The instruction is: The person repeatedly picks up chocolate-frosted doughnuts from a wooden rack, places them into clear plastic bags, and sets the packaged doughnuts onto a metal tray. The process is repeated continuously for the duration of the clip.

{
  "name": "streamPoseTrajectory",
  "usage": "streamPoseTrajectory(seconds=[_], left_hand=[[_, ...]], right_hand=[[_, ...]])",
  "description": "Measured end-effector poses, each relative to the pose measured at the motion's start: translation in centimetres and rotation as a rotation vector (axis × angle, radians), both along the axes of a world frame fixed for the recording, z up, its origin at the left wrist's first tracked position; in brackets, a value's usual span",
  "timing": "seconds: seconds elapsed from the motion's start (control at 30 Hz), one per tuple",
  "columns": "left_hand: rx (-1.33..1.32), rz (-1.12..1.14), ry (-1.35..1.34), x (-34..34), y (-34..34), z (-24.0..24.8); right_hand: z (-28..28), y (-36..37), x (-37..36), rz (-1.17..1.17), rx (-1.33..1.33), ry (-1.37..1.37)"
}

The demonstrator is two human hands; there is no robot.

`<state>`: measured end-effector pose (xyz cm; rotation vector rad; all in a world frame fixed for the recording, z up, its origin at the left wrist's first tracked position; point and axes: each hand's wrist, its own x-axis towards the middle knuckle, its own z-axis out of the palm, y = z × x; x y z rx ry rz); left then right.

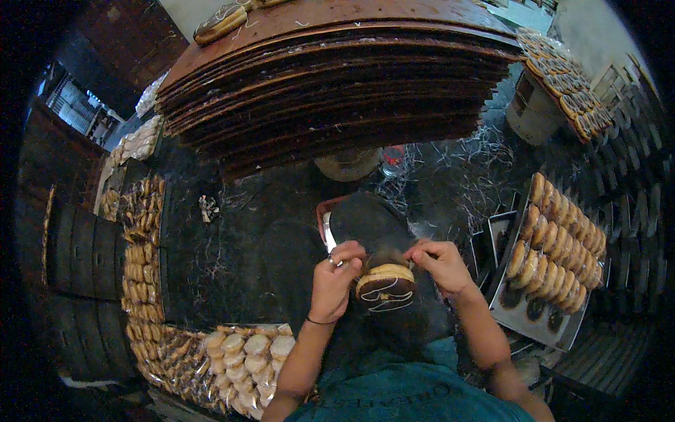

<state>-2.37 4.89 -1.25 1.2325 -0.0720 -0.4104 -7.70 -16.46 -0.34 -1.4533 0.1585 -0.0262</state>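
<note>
Over my lap hangs a doughnut (386, 285) with dark chocolate icing and white drizzle, with pale dough behind it. It seems to be in a clear plastic bag (385, 257), whose film is faint and blurred. My left hand (337, 276), with a ring and a dark wristband, is closed in a pinch at the bag's upper left. At the upper right, my right hand (439, 264) pinches with thumb and forefinger. A white blade-like strip (328, 232) and a reddish-brown curved edge (322, 208) show just beyond my left hand.
At right, a metal tray (506, 306) bears rows of doughnuts (555, 246). Bagged doughnuts (144, 281) line the left side and near left. Ahead stands a tall stack of brown boards (337, 77). Plastic scraps (485, 158) litter the dark floor. Another doughnut tray (566, 84) rests on a bucket (531, 112).
</note>
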Motion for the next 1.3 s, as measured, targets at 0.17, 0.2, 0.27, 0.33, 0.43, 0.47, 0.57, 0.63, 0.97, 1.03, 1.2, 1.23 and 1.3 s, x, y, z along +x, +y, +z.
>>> streamPoseTrajectory(seconds=[0.17, 0.2, 0.27, 0.33, 0.43, 0.47, 0.57, 0.63, 0.97, 1.03, 1.2, 1.23, 1.3], left_hand=[[0.159, 0.139, -0.365, 0.9, 0.5, 5.6], [0.196, 0.165, -0.388, 0.3, 0.9, 4.7], [0.243, 0.166, -0.2, -1.1, 1.1, 3.1], [0.429, 0.22, -0.247, -2.8, 1.2, 1.0], [0.425, 0.395, -0.249, -3.2, -0.4, 0.6], [0.408, 0.46, -0.281, -2.5, -1.0, 0.8], [0.147, 0.535, -0.093, -2.9, -2.0, 0.6], [0.032, 0.531, 0.119, -4.2, -1.2, -2.4], [-0.175, 0.295, 0.143, -5.6, -1.8, -0.8], [-0.195, 0.159, -0.024, -6.4, -3.3, 0.7], [-0.11, -0.017, -0.255, -5.9, -5.1, 2.5], [-0.142, -0.004, -0.26, -5.3, -4.4, 2.8], [-0.021, 0.08, -0.311, -3.6, -2.0, 3.9]], right_hand=[[6.2, -0.3, 0.5, -0.057, -0.328, -0.227], [5.3, 0.0, -0.2, -0.057, -0.309, -0.2], [1.6, 0.4, -2.0, -0.095, -0.371, -0.149], [-1.0, 2.5, -3.3, -0.175, -0.472, -0.154], [0.0, 3.3, -2.4, -0.403, -0.849, -0.354], [0.8, 3.7, -1.7, -0.441, -0.824, -0.375], [-0.1, 3.9, -1.3, -0.404, -0.814, -0.342], [-2.3, 4.8, -2.4, -0.357, -0.733, -0.233], [-2.8, 1.5, -5.3, 0.077, 0.254, -0.248], [-1.2, 3.6, -5.5, -0.072, 0.689, -0.27], [0.5, 0.0, -7.3, -0.373, 1.217, -0.258], [-0.8, -1.8, -8.6, -0.455, 1.236, -0.293], [-0.7, -6.1, -13.1, -0.759, 1.021, -0.492]])
